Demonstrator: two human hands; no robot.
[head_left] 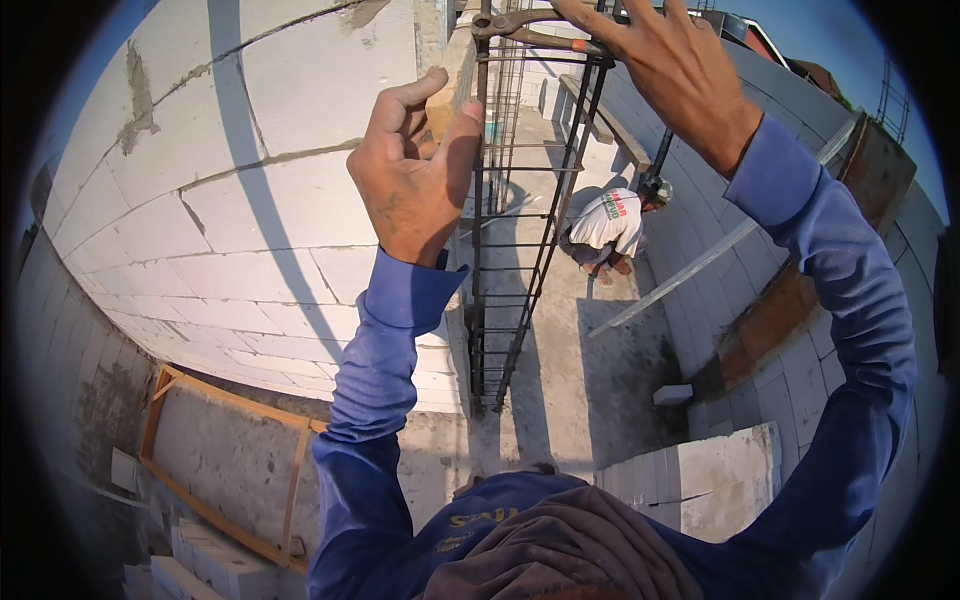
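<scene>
A tall reinforcing-bar cage (515, 295) of dark steel bars with cross ties rises in front of me. At its top, a pair of steel pincers (520, 20) lies across the bars, jaws on the left and handles toward the right. My right hand (685, 75) is on the handle end, with its fingers partly cut off by the upper edge. Just left of the cage is my left hand (415, 165), raised, its index finger and thumb apart and the other fingers curled. I see nothing held in it.
White block walls (290, 200) flank the cage. A crouching co-worker (610, 225) is on the concrete floor below, right of it. A metal bar (690, 275) slants along the right wall. Lower left lies a wooden frame (215, 510); stacked blocks (715, 480) stand lower right.
</scene>
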